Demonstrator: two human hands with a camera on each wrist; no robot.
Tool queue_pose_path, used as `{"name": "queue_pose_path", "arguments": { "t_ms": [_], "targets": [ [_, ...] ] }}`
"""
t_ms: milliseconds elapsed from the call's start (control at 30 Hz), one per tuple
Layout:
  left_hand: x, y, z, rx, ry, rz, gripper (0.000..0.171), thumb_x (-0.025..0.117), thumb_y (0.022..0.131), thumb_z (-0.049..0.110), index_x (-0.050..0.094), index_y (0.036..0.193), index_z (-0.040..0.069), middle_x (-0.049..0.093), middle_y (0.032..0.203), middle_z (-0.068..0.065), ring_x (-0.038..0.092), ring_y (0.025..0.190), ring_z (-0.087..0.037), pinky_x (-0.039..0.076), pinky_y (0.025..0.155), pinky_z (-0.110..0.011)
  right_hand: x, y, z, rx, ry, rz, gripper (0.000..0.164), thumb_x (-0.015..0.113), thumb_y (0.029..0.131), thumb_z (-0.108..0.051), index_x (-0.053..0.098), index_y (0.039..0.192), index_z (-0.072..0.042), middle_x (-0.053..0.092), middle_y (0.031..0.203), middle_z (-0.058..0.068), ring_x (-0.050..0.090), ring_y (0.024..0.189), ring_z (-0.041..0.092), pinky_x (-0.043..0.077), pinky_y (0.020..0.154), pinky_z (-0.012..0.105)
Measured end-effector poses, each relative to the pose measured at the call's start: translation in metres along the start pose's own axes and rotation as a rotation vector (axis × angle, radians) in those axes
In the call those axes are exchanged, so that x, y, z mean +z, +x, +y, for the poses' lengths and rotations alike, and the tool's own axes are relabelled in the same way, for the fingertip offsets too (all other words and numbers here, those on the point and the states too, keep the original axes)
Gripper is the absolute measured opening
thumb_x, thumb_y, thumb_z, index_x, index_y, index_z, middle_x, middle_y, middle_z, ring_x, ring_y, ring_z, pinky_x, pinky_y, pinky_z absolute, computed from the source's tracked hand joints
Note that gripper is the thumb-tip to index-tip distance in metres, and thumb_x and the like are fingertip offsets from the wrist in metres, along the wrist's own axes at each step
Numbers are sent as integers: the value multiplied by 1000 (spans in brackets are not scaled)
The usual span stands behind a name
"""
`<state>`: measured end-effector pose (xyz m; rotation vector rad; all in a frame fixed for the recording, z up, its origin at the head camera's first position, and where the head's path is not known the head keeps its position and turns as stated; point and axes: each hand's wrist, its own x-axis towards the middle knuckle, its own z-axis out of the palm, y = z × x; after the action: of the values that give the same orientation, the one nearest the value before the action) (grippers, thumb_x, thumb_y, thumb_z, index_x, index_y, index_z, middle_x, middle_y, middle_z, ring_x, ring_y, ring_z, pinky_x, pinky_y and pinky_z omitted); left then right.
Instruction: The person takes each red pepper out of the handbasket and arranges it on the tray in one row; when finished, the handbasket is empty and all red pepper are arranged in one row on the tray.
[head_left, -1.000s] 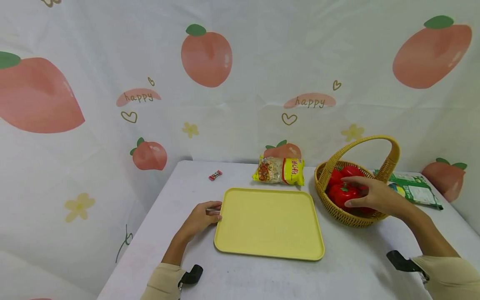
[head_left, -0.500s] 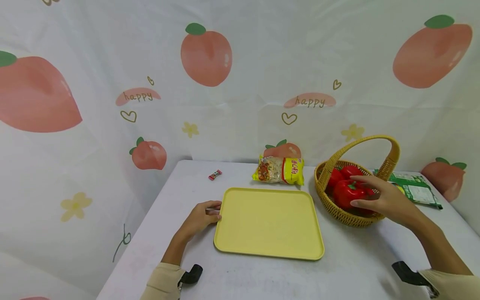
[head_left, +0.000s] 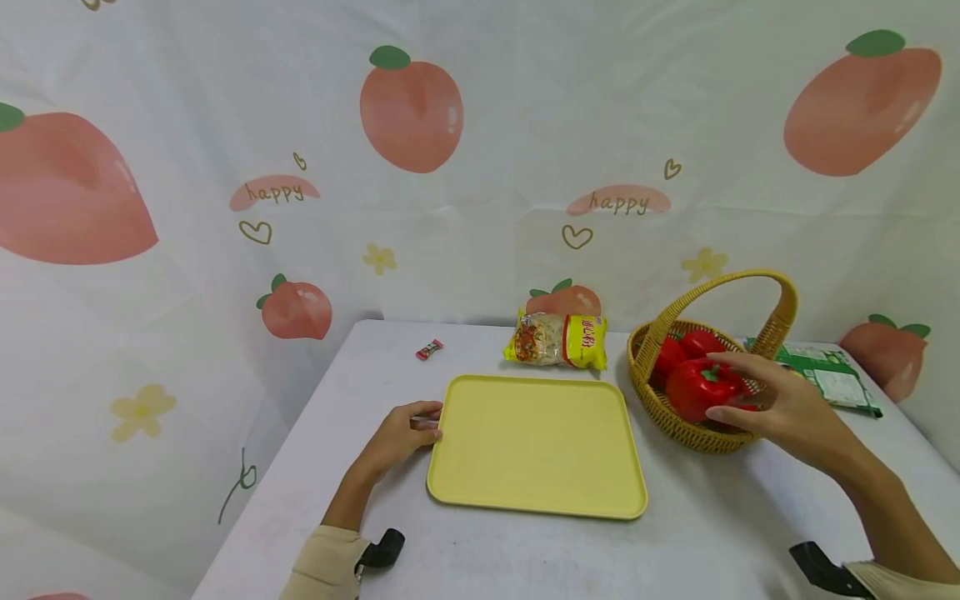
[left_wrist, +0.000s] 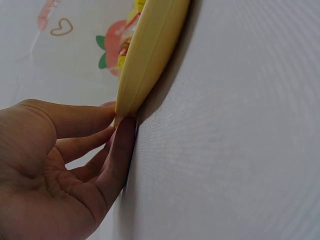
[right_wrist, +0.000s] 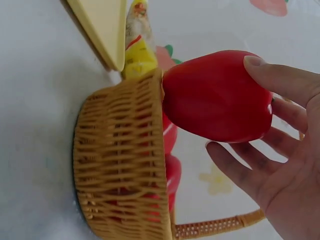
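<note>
A yellow rectangular tray point(head_left: 537, 446) lies flat on the table. My left hand point(head_left: 402, 435) pinches its left edge; the left wrist view shows thumb and fingertips at the tray's rim point(left_wrist: 150, 55). On the right, my right hand point(head_left: 787, 408) holds a glossy red bell pepper point(head_left: 702, 388) with a green stem. In the right wrist view the bell pepper point(right_wrist: 215, 97) sits mostly above the rim of the wicker basket point(right_wrist: 122, 160), thumb on one side and fingers round the stem end. More red peppers point(head_left: 702, 342) lie inside the basket.
The basket's arched handle point(head_left: 750, 279) rises beside my right hand. Behind the tray lies a yellow food packet point(head_left: 558, 341). A small red candy point(head_left: 429, 350) is at the back left. A green packet point(head_left: 828, 379) lies behind the basket on the right.
My right hand and the bell pepper have moved slightly to the right and up out of the basket. The left hand stays at the tray's edge.
</note>
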<state>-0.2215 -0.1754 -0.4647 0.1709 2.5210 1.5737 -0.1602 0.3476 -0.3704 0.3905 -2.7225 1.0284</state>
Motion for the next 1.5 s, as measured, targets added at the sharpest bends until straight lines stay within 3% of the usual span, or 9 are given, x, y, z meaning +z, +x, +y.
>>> {"name": "queue_pose_path", "arguments": {
  "t_ms": [200, 267, 433, 500, 733, 933, 1033, 1367, 1500],
  "targets": [
    [0, 0, 1, 5, 11, 2, 50, 76, 94, 1, 63, 142, -4, 71, 131, -14, 70, 110, -22, 61, 84, -29, 10, 0, -9, -30, 11, -17, 72, 88, 88, -18, 56, 151, -12, 50, 152, 24, 49, 124, 33, 57, 76, 17],
    [0, 0, 1, 5, 13, 5, 50, 75, 94, 1, 63, 142, -4, 71, 131, -14, 70, 110, -21, 60, 84, -29, 15, 1, -12, -45, 1, -10, 71, 89, 87, -19, 57, 151, -15, 52, 152, 21, 49, 126, 26, 55, 78, 15],
    [0, 1, -1, 7, 12, 3, 49, 73, 96, 0, 63, 143, -3, 71, 132, -14, 70, 111, -22, 60, 85, -28, 28, 6, -19, -115, 11, 6, 70, 90, 85, -16, 60, 148, -17, 58, 148, 17, 47, 120, -9, 55, 82, 14],
    [1, 1, -1, 7, 13, 4, 49, 73, 96, -1, 62, 144, -3, 71, 132, -14, 70, 111, -22, 60, 85, -28, 34, 8, -22, -139, 25, 2, 69, 90, 85, -16, 61, 147, -17, 60, 146, 15, 47, 117, -13, 57, 82, 16],
    [1, 0, 1, 12, 26, 7, 49, 73, 96, 0, 63, 143, -3, 71, 131, -13, 70, 110, -21, 60, 86, -29, 57, 20, -25, -171, 65, -39, 68, 90, 86, -17, 61, 147, -13, 62, 142, 14, 57, 112, -7, 62, 83, 27],
    [2, -1, 0, 0, 36, 16, 47, 73, 96, 0, 64, 143, -1, 72, 130, -13, 70, 108, -21, 61, 86, -32, 78, 30, -36, -144, 137, -91, 68, 89, 87, -19, 60, 148, -12, 62, 143, 14, 62, 119, 26, 62, 86, 30],
    [2, 0, 0, 5, 36, 18, 47, 73, 96, 0, 64, 143, -2, 71, 130, -13, 70, 108, -21, 61, 87, -33, 88, 35, -41, -144, 189, -119, 66, 88, 88, -18, 61, 147, -11, 63, 141, 15, 63, 118, 33, 63, 85, 35],
    [3, 1, -3, 7, 24, 18, 47, 73, 96, 1, 64, 143, -1, 72, 130, -12, 70, 108, -20, 60, 86, -30, 122, 54, -51, -160, 240, -181, 64, 88, 88, -22, 62, 146, -12, 65, 142, 13, 64, 120, 32, 62, 89, 52],
    [2, 1, -4, 13, 15, 13, 48, 73, 96, 1, 64, 143, -2, 72, 131, -13, 70, 108, -20, 60, 84, -29, 133, 60, -58, -180, 254, -196, 64, 89, 87, -20, 63, 145, -12, 65, 142, 13, 64, 119, 32, 62, 88, 52]
  ]
}}
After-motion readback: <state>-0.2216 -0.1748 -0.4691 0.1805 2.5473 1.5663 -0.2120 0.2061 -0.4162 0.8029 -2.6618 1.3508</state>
